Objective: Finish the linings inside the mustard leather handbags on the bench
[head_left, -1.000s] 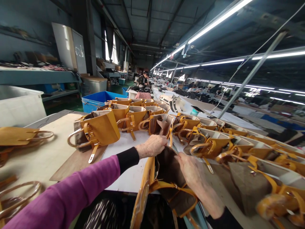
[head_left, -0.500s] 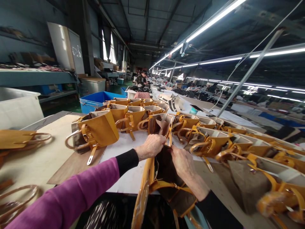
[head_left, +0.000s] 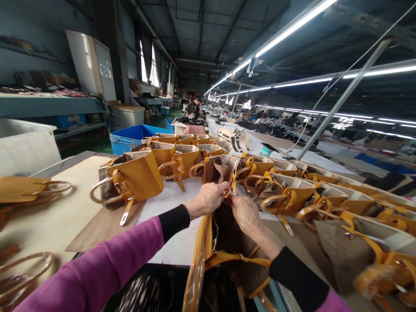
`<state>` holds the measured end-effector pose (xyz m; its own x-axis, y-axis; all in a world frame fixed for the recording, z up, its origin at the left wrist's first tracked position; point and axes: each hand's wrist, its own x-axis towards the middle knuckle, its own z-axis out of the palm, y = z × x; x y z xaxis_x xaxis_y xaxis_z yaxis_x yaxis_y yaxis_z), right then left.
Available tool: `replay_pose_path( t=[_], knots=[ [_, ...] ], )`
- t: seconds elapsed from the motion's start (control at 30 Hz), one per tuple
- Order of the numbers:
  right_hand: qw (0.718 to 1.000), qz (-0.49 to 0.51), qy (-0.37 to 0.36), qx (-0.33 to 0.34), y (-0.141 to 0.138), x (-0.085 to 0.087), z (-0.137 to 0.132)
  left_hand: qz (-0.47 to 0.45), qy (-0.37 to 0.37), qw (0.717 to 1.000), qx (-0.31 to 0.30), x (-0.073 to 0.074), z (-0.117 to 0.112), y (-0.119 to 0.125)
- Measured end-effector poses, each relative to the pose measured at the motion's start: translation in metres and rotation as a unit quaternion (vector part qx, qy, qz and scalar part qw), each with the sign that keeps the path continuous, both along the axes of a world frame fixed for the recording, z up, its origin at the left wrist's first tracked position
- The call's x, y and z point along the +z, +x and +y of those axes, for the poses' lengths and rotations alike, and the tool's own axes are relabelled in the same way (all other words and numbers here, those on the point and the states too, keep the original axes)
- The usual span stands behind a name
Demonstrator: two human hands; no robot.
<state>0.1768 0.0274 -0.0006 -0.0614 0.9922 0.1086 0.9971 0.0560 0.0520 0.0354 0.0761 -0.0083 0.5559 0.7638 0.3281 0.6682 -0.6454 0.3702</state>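
A yellow handbag with dark brown lining (head_left: 227,229) lies tilted at the table's near edge, its mouth toward me and its wrapped handle (head_left: 194,277) hanging down. My left hand (head_left: 209,198) is closed at the bag's far edge, fingers pinched on it. Right beside it, my right hand (head_left: 244,212) is closed on the same edge, and the two hands nearly touch. The fingertips are partly hidden, so the exact piece between them does not show. Just beyond the hands stands another yellow handbag (head_left: 211,171) with its lining showing.
Rows of yellow handbags (head_left: 286,195) fill the table's right side and back. One handbag (head_left: 139,180) stands at left on brown board. A blue bin (head_left: 130,138) and a white bin (head_left: 26,143) flank the table. A person (head_left: 195,108) sits far back.
Both hands stay at the bag's edge; the left thumb and fingers have shifted slightly up and the right hand slightly left. The view has moved a little.
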Motion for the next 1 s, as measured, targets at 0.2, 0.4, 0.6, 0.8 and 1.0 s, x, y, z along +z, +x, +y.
replay_pose_path(
  t=[0.2, 0.4, 0.6, 0.8, 1.0],
  knots=[
    [1.0, 0.014, -0.017, 0.007, -0.002, 0.002, 0.004, -0.041, -0.02, 0.999, -0.016, 0.002, 0.004, -0.003],
    [0.999, 0.016, -0.051, 0.005, -0.012, 0.018, -0.006, -0.079, -0.083, 0.993, -0.034, 0.0, 0.0, -0.005],
    [0.996, 0.016, -0.076, 0.049, -0.014, 0.029, -0.016, -0.109, -0.123, 0.986, -0.041, -0.001, -0.008, -0.007],
    [0.996, 0.021, -0.081, 0.041, -0.007, 0.033, -0.018, -0.139, -0.152, 0.978, 0.028, -0.001, -0.048, -0.026],
    [0.997, 0.002, -0.067, -0.033, 0.013, 0.04, -0.01, -0.061, -0.146, 0.982, 0.101, 0.011, -0.101, -0.038]
  ],
)
